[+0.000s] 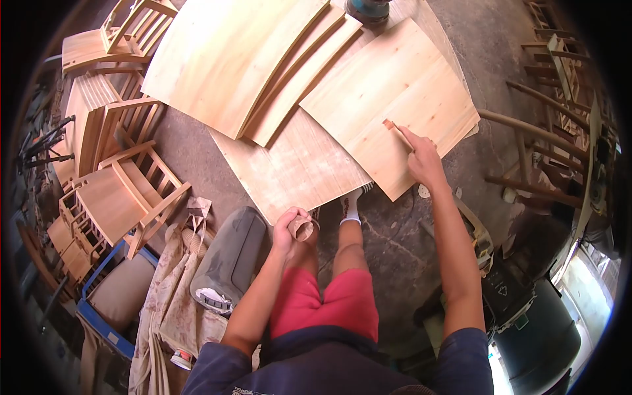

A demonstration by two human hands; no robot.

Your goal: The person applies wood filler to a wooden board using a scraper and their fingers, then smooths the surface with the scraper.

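Note:
My left hand (pixel 290 228) is wrapped round a small round container (pixel 301 229), its open mouth facing up, near the lower edge of a large board. In my right hand (pixel 423 157) is a thin flat tool (pixel 399 133), whose reddish-brown tip rests on or just above a light wooden panel (pixel 395 99). That panel lies over a paler, whitish board (pixel 299 161). Whether the tip touches the wood cannot be told.
Curved wooden panels (pixel 230 59) are stacked at upper left, with a dark round object (pixel 368 10) behind. Wooden chairs (pixel 125 191) crowd the left. A grey cushion-like bundle (pixel 230 257) stands beside my left arm. Chair frames (pixel 536 135) and a black bin (pixel 536 332) are at right.

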